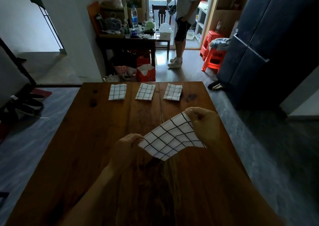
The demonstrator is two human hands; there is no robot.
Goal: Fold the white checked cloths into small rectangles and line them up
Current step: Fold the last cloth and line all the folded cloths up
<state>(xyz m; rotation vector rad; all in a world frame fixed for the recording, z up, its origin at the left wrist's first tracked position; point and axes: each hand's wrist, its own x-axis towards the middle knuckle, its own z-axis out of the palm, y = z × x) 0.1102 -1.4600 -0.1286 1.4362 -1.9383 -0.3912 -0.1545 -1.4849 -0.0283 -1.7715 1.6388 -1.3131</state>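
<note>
A white cloth with a black check [170,137] hangs stretched above the wooden table [86,139], folded at least once. My left hand [126,145] pinches its near left corner. My right hand [204,124] pinches its far right corner, fingers curled over the edge. Three folded checked cloths lie in a row along the table's far edge: one at the left [117,92], one in the middle [145,91], one at the right [173,91], each a small rectangle with gaps between them.
Beyond the table a person [185,18] stands near a bright doorway. A cluttered dark side table [127,39] and red bags [145,70] sit behind the far edge. Red stools [213,53] and a dark cabinet [269,36] stand at the right.
</note>
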